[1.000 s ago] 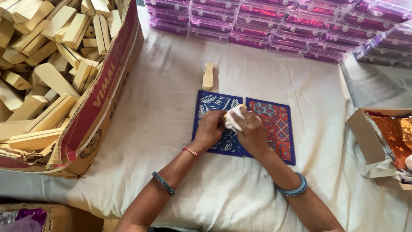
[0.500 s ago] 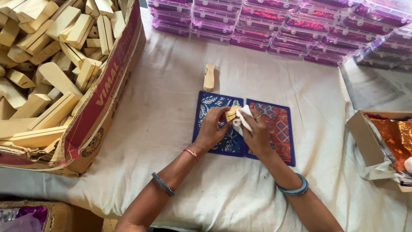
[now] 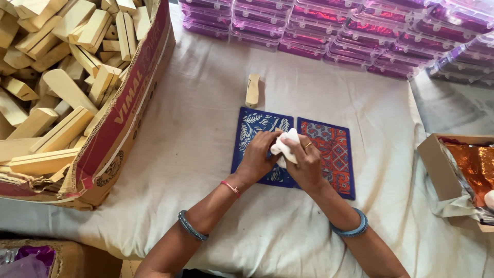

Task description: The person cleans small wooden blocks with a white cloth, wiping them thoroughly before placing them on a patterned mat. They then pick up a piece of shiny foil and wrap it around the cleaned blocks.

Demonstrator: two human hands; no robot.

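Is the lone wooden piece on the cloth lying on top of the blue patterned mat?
No, the wooden piece lies on the white cloth just beyond the blue mat, apart from its far edge.

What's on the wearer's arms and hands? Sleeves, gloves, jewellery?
Both forearms bare, no sleeves or gloves. Left hand: thin red thread at the wrist, blue-grey bangle higher up. Right hand: gold ring on a finger, wider blue bangle on the forearm.

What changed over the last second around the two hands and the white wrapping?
A wooden piece showed between the hands half a second ago; now the white paper covers it, with the left hand and right hand closed in. The patterned mats and lone wooden block stayed put.
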